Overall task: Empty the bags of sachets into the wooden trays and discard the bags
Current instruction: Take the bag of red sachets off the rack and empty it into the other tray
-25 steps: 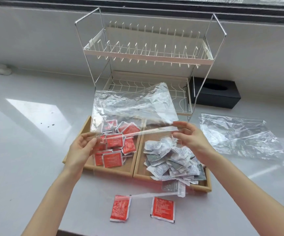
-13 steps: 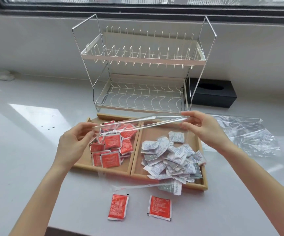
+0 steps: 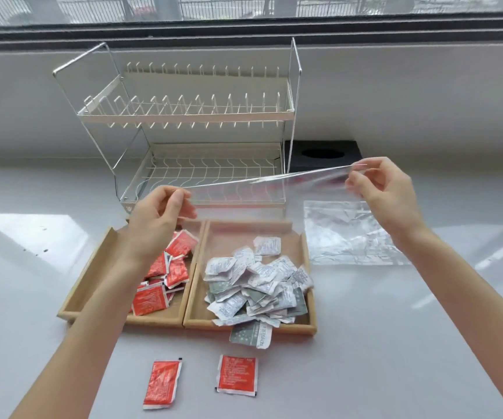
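While I pinch the empty clear bag (image 3: 262,184) between left hand (image 3: 156,219) and right hand (image 3: 386,192) above the wooden trays (image 3: 193,320), red sachets (image 3: 165,273) and white sachets (image 3: 256,282) lie inside. Two red ones (image 3: 236,375) lie on the counter (image 3: 395,343). Second bag (image 3: 350,234) lies right; dish rack (image 3: 190,131) behind. Print unreadable.

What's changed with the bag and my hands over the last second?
Both hands, left hand and right hand, lifted the empty clear bag up off the wooden trays and carried it rightward, pinching it throughout. The sachets, the two red sachets on the counter and the other empty bag stayed put.
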Demonstrator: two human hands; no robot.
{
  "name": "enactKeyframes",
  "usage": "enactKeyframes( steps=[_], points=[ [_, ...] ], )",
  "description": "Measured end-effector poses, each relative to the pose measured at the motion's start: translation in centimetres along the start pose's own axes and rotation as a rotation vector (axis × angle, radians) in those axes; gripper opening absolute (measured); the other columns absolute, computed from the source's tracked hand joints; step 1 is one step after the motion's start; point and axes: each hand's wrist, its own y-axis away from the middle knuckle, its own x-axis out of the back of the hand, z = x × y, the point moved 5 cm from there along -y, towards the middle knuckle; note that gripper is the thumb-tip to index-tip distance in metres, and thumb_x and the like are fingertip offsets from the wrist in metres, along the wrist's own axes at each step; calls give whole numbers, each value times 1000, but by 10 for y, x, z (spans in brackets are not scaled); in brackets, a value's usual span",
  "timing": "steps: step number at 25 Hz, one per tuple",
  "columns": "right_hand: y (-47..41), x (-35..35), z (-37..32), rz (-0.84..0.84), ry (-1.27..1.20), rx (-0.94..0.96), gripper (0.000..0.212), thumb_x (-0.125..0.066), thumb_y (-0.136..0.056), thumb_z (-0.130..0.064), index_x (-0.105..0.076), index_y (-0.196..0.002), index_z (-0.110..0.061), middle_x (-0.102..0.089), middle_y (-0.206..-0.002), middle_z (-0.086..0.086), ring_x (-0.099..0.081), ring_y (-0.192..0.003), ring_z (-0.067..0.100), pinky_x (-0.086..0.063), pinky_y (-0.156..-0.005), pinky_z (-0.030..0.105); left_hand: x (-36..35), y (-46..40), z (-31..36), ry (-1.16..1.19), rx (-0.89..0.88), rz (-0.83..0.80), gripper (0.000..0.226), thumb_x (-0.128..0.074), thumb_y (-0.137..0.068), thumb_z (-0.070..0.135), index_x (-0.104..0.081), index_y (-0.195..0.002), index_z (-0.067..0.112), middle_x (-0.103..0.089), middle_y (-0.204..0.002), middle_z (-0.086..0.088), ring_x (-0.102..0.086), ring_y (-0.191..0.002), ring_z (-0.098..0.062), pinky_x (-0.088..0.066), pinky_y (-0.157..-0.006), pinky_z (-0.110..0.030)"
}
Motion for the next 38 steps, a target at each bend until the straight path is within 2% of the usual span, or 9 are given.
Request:
enactKeyframes(
  steps=[6,10,13,15,21,23,26,32,38],
  points=[
    [-31,62,36,146,76,-80,28,-49,-85,-9,-43,-87,-36,-55,-71,-5,-53,-61,11,-45,-68,31,-84,-21,26,127,35,-84,11,-42,-94,11,-49,-102,13,-60,-75,-5,-64,-51,-3,-54,-49,-17],
    [-57,98,79,171,201,-181,30,-45,-83,-6,-48,-72,-34,-51,-66,-6,-51,-48,0,-44,-61,23,-148,-32,21,116,92,-193,20,-40,-94,7,-53,-86,19,-62,-80,-5,-66,-55,-5,-55,-54,-21],
    [-72,113,116,168,277,-281,19,-44,-86,-9,-61,-89,-16,-54,-70,-5,-53,-72,17,-46,-75,36,-188,-40,5,71,184,-286,20,-40,-93,8,-56,-87,19,-62,-86,-1,-64,-78,-15,-53,-67,-24],
    [-79,119,138,143,327,-346,25,-45,-88,-10,-61,-106,-7,-60,-89,3,-51,-85,19,-41,-81,32,-214,-45,-4,-25,217,-397,17,-45,-91,13,-57,-103,15,-60,-98,-2,-59,-90,-15,-50,-72,-22],
    [-89,110,190,-47,505,-392,40,-52,-86,-12,-50,-126,-7,-49,-134,13,-46,-122,28,-35,-100,35,-266,-67,-32,-375,218,-491,45,-51,-88,14,-43,-132,8,-47,-134,-11,-54,-103,-22,-42,-83,-27],
    [-89,103,204,-104,521,-398,45,-55,-87,-14,-45,-130,-8,-46,-137,13,-43,-125,28,-32,-102,35,-280,-70,-46,-463,203,-551,54,-54,-87,18,-35,-137,9,-35,-142,-13,-47,-117,-25,-35,-92,-23],
    [-88,98,222,-130,551,-414,48,-57,-87,-18,-43,-133,-9,-44,-137,12,-47,-119,28,-34,-99,34,-294,-74,-64,-538,228,-607,65,-58,-85,23,-28,-140,12,-21,-147,-16,-32,-133,-29,-27,-111,-35],
    [-88,95,242,-199,667,-417,52,-58,-86,-25,-43,-133,-12,-38,-141,17,-33,-131,31,-28,-106,39,-299,-76,-73,-639,200,-584,63,-58,-85,29,-29,-140,22,-13,-151,-16,-14,-139,-31,-19,-112,-41],
    [-87,81,201,-216,812,-234,52,-56,-86,-29,-42,-134,-15,-33,-147,13,-26,-136,29,-23,-107,44,-275,-72,-57,-578,170,-535,57,-55,-87,28,-33,-138,18,-11,-153,-16,-11,-140,-31,-18,-112,-42]
  ],
)
